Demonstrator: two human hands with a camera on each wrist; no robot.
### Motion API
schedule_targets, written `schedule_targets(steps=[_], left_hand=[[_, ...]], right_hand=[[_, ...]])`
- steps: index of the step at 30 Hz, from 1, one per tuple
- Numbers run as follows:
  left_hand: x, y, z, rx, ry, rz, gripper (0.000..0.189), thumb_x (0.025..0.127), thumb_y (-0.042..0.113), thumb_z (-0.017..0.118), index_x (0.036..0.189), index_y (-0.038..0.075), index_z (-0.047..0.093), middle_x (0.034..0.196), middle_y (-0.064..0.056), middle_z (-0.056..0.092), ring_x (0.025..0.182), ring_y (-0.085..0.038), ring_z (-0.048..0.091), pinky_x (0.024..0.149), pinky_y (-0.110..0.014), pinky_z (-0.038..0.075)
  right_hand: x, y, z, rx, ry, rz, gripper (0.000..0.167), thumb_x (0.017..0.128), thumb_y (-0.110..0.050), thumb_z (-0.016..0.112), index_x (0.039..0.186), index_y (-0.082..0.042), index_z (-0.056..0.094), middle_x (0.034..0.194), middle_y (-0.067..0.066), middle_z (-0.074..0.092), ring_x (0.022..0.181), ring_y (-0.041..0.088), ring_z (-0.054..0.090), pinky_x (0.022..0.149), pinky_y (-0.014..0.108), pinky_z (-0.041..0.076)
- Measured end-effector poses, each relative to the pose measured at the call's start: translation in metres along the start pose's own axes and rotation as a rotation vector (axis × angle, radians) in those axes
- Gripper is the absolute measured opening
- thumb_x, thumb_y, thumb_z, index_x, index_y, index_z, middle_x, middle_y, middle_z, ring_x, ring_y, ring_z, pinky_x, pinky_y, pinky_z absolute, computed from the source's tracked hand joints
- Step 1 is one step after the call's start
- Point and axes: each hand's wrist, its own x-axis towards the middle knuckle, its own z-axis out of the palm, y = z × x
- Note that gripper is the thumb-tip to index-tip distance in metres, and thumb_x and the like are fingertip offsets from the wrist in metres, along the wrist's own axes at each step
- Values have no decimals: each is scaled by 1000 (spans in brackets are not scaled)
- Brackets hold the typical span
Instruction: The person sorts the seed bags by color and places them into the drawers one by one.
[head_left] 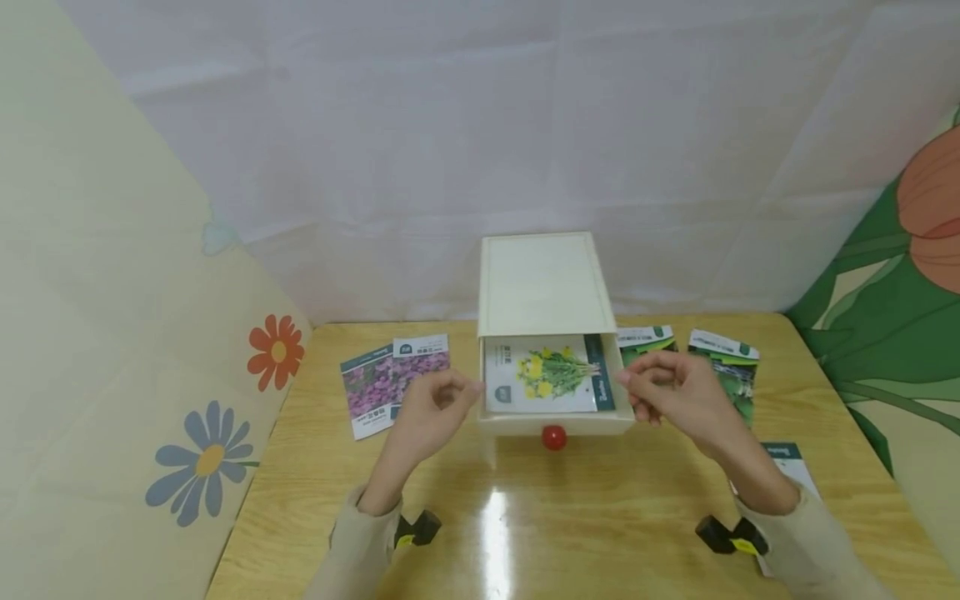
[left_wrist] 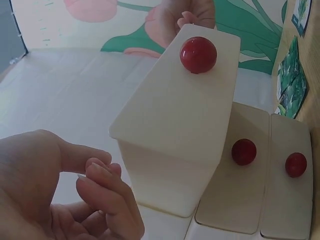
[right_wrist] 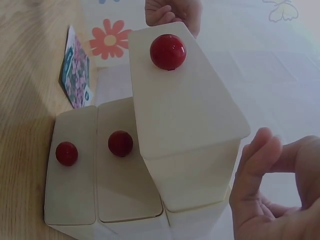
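A cream drawer unit (head_left: 546,283) stands on the table with its top drawer (left_wrist: 175,105) pulled out. Inside the drawer lies a packet (head_left: 551,375) picturing yellow flowers and green leaves. The drawer's front carries a round red knob (head_left: 553,437). My left hand (head_left: 438,408) is beside the drawer's left wall, its fingers loosely bent and holding nothing. On the opposite side, my right hand (head_left: 675,396) has its fingertips close to the right wall, also with nothing in its grasp. Whether either hand touches the drawer I cannot tell.
Below, two more drawers, one with a red knob (right_wrist: 120,143), are closed. Purple-flower packets (head_left: 367,387) lie left of the unit. Green packets (head_left: 723,346) lie to the right, and another packet (head_left: 787,458) is partly under the right forearm. A pale cloth (head_left: 420,167) hangs behind.
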Motion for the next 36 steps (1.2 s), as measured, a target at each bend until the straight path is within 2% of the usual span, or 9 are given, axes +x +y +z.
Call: schedule_targets(steps=[6,9,11,15,18,24,31,36], left_hand=[[-3,-8,1,-68,18,13,16,105,16,68,97,4,74,71,-9,64,59,-16,58,51,-23,50],[-5,-15,3,-67,31,-13,16,106,17,67,102,4,74,74,-6,65,63,-23,63,51,-22,51],[-6,-20,4,-66,33,-32,16,107,18,66,106,3,74,77,-8,67,66,-25,64,53,-22,53],[-8,-28,9,-87,29,-67,15,106,14,66,110,1,72,84,-11,69,72,-23,67,61,-25,61],[-9,-35,15,-98,25,-87,12,105,12,66,109,2,72,86,-8,70,75,-19,68,67,-27,64],[-9,-44,23,-83,10,-85,8,103,7,65,106,4,71,84,-8,70,74,-17,68,65,-26,63],[-8,-55,29,-90,6,-92,11,103,7,64,107,-1,70,84,-10,70,73,-17,68,61,-23,60],[-13,-66,36,-95,-19,-120,14,98,2,65,109,-4,69,86,-11,71,74,-21,70,64,-28,64]], right_hand=[[-7,6,-3,-15,36,-30,31,108,-24,66,115,6,64,76,7,71,60,20,64,49,34,58],[-11,12,-5,-13,59,-35,27,109,-22,65,115,5,64,76,6,71,59,20,63,50,33,57],[-13,17,-7,-6,73,-31,25,109,-21,63,115,4,65,77,6,71,59,19,63,50,32,57],[-17,24,-12,-6,102,26,27,110,-24,63,115,2,65,79,2,71,61,17,63,51,30,57],[-21,30,-16,4,119,65,26,110,-26,62,116,0,65,79,-2,71,61,15,63,52,29,57],[-30,45,-24,90,135,143,21,110,-25,63,116,-6,68,81,0,71,65,16,63,53,30,56],[-42,62,-31,113,181,228,18,108,-29,65,114,-13,71,83,-2,72,70,14,66,57,30,60],[-52,74,-36,120,197,259,16,108,-29,66,114,-15,72,84,-2,74,73,15,68,59,31,61]])
